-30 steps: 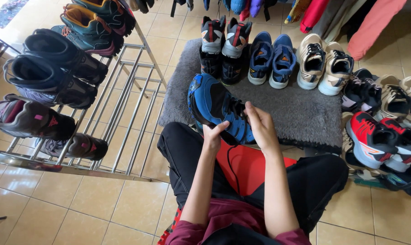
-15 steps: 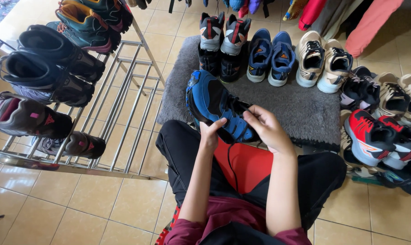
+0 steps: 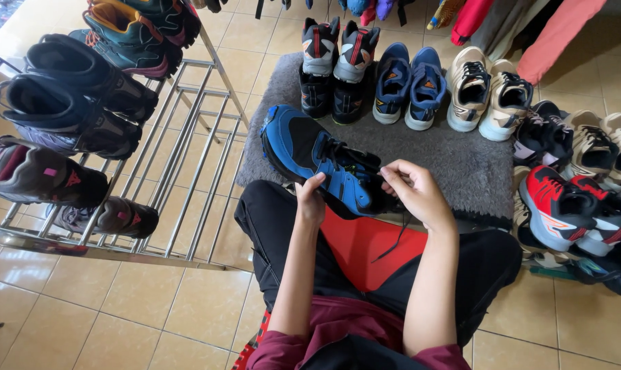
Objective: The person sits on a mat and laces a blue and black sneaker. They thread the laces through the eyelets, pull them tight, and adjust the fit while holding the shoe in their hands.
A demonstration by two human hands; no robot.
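While my left hand (image 3: 312,199) grips the blue shoe (image 3: 317,159) at the grey mat's (image 3: 461,171) near edge, my right hand (image 3: 413,192) pinches its black lace (image 3: 393,240).

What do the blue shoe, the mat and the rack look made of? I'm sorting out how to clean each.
Blue shoe: probably synthetic fabric with smooth matte black overlays and black woven laces. Grey mat: soft pile textile, its surface looking fuzzy. Shoe rack: metal, likely steel, its thin bars shiny and reflective.

No packages, labels, signs, screens in view — 0 visible.
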